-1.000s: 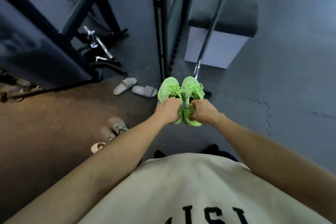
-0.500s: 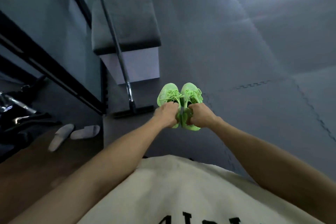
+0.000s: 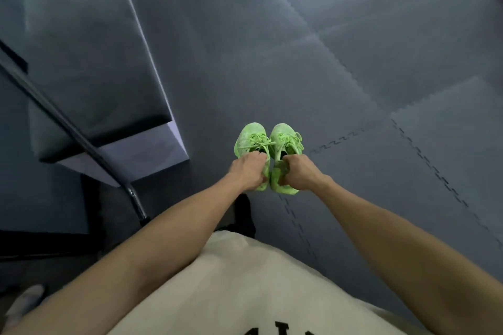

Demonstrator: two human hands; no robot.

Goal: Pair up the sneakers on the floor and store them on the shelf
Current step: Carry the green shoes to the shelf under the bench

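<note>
Two neon green sneakers hang side by side in front of me, toes pointing away, above the grey foam floor. My left hand (image 3: 249, 171) grips the collar of the left green sneaker (image 3: 250, 139). My right hand (image 3: 299, 173) grips the collar of the right green sneaker (image 3: 285, 137). The heels are partly hidden under my fingers. No shelf is in view.
A grey padded box with a white side (image 3: 89, 62) stands at the left, with a metal bar (image 3: 68, 128) slanting across it. Interlocking grey floor mats (image 3: 381, 90) fill the right and far side. A pale slipper (image 3: 21, 304) shows at the bottom left corner.
The view has swung to the right: the rack, the slippers and the brown floor have slid out to the left. Both hands keep the same hold on the green sneakers.
</note>
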